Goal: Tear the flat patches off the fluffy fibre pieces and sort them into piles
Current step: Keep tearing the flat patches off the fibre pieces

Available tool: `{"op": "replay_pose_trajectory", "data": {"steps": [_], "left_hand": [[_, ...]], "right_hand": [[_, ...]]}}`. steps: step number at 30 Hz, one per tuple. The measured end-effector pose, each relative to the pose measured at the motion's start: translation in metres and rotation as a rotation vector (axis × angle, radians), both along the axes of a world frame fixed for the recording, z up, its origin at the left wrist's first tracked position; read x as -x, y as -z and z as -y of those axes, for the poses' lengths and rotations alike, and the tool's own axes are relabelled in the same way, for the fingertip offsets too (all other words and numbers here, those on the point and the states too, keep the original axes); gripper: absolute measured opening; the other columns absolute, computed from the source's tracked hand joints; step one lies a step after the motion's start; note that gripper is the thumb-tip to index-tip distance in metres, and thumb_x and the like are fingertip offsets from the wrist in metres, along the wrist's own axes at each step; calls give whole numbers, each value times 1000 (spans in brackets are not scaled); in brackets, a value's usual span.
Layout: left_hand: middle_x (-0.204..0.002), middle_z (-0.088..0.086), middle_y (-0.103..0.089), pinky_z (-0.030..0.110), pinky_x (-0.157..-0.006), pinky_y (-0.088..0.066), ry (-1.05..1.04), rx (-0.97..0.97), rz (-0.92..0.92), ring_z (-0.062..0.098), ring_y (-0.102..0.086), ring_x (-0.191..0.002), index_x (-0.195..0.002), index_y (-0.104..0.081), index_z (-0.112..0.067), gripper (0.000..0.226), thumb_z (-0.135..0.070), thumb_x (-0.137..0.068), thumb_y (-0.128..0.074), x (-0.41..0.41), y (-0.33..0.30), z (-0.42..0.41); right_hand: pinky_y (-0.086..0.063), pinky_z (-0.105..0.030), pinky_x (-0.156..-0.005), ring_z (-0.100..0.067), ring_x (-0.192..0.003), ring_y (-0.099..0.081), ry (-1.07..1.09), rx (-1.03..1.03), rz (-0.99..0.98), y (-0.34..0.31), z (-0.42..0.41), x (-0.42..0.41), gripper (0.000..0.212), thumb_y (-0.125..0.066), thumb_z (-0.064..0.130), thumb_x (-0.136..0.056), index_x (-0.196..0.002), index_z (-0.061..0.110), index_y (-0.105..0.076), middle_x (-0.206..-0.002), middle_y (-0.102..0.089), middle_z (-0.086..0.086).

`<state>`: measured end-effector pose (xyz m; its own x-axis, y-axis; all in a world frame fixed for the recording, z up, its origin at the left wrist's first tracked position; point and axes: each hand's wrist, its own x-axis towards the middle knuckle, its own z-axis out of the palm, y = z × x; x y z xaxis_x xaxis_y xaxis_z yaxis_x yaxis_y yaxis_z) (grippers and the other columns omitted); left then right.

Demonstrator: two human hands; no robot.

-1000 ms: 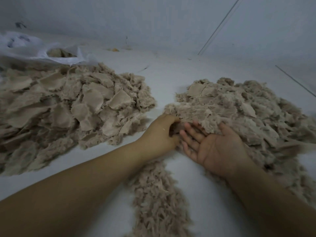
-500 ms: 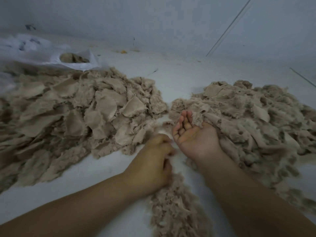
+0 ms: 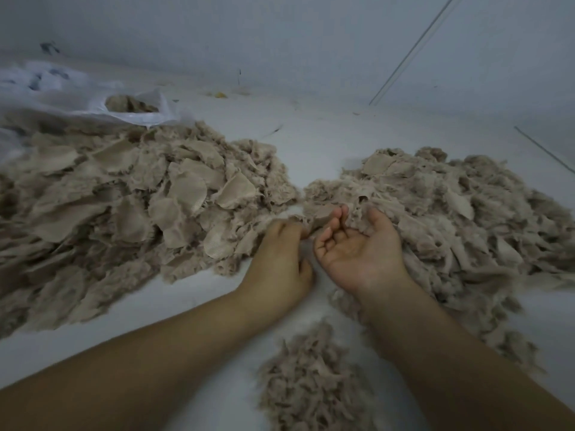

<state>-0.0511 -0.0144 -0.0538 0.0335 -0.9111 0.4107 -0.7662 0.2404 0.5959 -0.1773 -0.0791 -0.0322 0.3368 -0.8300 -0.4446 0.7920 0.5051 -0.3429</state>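
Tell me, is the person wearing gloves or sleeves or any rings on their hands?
No. The left hand and the right hand are both bare, with no gloves, rings or bracelets that show. Both forearms are bare too, right down to the bottom edge of the picture, so no sleeves are in view. The fingernails look short and plain.

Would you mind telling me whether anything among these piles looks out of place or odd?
Mostly tidy. The one oddity: flat patches lie on top of the fluffy right pile, while most patches sit in the left pile. They may simply not be torn off yet.
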Motion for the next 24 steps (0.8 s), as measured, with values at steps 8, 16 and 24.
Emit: {"op": "replay_pose_trajectory", "data": {"steps": [8, 16, 24], "left_hand": [[-90, 12, -60, 42, -71, -49, -19, -125, 143, 30, -56, -83, -89, -58, -5, 11, -2, -80, -52, 6, -11, 42], [-59, -8, -51, 10, -53, -36, -30, 12, -337, -2, -48, -55, -71, -63, -4, 16, 2, -85, -66, -1, 4, 17], [-58, -7, -54, 24, -49, -42, 112, -109, -756, 8, -46, -51, -69, -63, -22, 31, -2, -92, -60, -3, -8, 5]], "right_hand": [[-50, -28, -74, -18, -80, -70, -34, 70, -55, 9, -15, 12, 55, -44, 54, -97, -100, 6, -70, -96, -76, -7], [-48, -37, -101, -29, -112, -68, -95, 129, -81, 8, -16, 8, 65, -43, 52, -99, -127, -6, -56, -120, -69, -21], [-42, -54, -109, -37, -122, -61, -94, 118, -94, 10, -10, 6, 72, -46, 45, -100, -156, 12, -17, -125, -67, -21]]}}
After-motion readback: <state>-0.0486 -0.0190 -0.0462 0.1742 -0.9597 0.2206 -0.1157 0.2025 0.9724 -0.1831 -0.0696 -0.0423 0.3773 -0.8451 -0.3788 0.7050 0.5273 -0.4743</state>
